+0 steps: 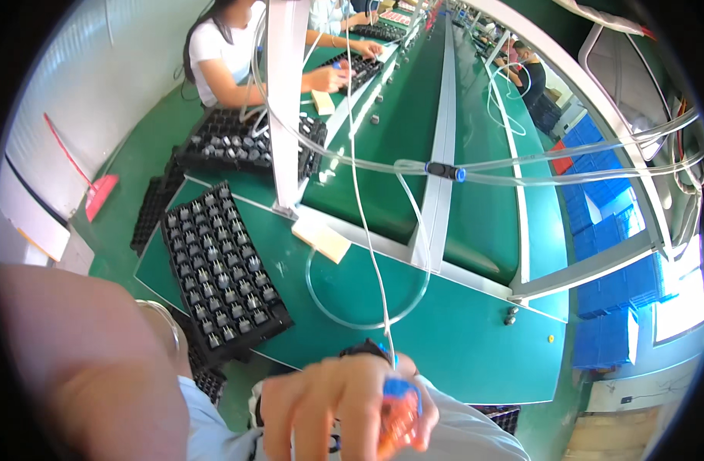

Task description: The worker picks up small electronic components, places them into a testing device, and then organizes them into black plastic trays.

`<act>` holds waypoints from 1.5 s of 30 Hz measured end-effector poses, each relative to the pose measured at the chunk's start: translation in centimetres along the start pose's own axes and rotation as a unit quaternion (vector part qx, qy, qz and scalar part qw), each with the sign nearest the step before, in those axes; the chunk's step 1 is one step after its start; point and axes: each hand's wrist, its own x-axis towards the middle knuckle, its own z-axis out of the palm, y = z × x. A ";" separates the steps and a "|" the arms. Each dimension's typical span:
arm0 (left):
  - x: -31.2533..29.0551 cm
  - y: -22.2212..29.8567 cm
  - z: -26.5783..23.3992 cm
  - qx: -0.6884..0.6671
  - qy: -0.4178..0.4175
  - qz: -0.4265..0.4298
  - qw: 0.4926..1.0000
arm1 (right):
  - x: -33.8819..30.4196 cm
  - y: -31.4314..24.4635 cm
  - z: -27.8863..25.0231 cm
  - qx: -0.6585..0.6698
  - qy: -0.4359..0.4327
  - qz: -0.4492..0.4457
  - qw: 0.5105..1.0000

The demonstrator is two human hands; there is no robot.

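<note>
My left hand (98, 369) is very close and smeared at the lower left, so its fingers do not show clearly. Beside it is a black tray (248, 342) with rows of small metal-pronged parts, lying on the green table. At the bottom centre my right hand (329, 399) has its fingers curled downward, closed around an orange and blue thing (399, 411) whose kind I cannot make out. A thin white cord (376, 269) comes down to this hand. A dark item (367, 349) shows just behind the knuckles, partly hidden.
A yellowish block (321, 238) lies on the green table (459, 330), near a looped clear hose (309, 280). Small metal parts (511, 315) sit at right. White posts (285, 107) frame a green conveyor (398, 161). A co-worker (229, 61) sits at far left; blue crates (609, 253) stand right.
</note>
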 end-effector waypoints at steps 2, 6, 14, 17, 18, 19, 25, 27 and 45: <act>1.3 0.4 -2.0 0.025 0.038 0.011 0.999 | -1.8 -2.2 -0.7 0.002 0.070 0.174 0.982; 0.2 2.9 -0.6 0.104 0.075 0.024 0.991 | -3.3 -5.7 -2.5 -0.167 0.270 0.352 0.881; -2.5 -0.9 -2.5 0.402 0.036 -0.300 0.864 | -6.0 -5.4 -6.4 -0.262 0.505 0.287 0.770; -6.9 -1.1 -5.0 0.329 0.137 -0.431 0.829 | -6.5 -6.0 -7.5 -0.223 0.526 0.333 0.750; -8.0 -0.8 -5.4 0.326 0.137 -0.450 0.820 | -6.6 -6.0 -7.6 -0.214 0.523 0.351 0.747; -8.5 -0.2 -5.4 0.347 0.133 -0.460 0.806 | -6.4 -5.5 -7.4 -0.226 0.539 0.359 0.727; -9.8 1.5 -6.7 0.357 0.126 -0.442 0.814 | -8.6 -4.4 -7.9 -0.224 0.465 0.416 0.749; -10.2 1.6 -7.0 0.359 0.116 -0.399 0.836 | -8.7 -3.9 -7.4 -0.227 0.471 0.419 0.742; -12.3 0.0 -6.9 0.455 0.079 -0.251 0.851 | -9.7 -2.8 -6.6 -0.183 0.457 0.449 0.746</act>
